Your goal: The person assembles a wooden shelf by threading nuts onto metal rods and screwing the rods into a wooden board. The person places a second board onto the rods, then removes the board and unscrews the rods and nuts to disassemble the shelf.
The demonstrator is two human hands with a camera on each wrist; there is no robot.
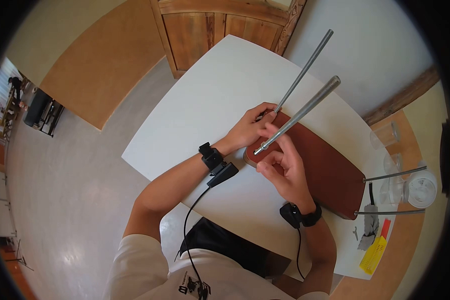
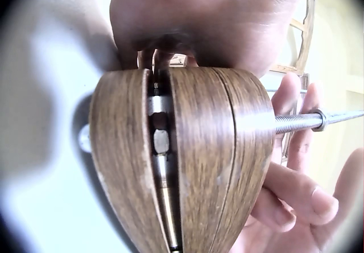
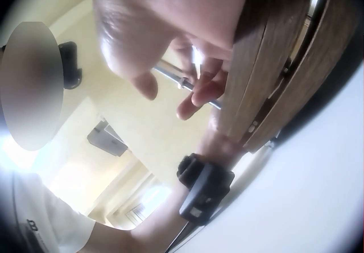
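A brown board [image 1: 330, 160] with layered, wood-grained sides lies on the white table. My left hand [image 1: 247, 130] grips its far left corner, the fingers bent over the edge beside an upright threaded rod [image 1: 307, 67]. A second threaded rod [image 1: 305, 111] rises from the near left corner, with a nut [image 2: 321, 120] low on it, a little above the board. Around that nut, my right hand [image 1: 290, 172] has its thumb and fingers spread apart and loosely bent. In the left wrist view, metal hardware [image 2: 162, 142] shows inside a slot in the board's end.
Two more rods [image 1: 395, 173] stick out at the board's right end. Past them are clear plastic cups [image 1: 385, 135] and a small white fan [image 1: 422, 189]. A grey cloth [image 1: 370, 227], a small wrench [image 1: 355, 233] and a yellow tray [image 1: 372, 256] lie near the right table edge.
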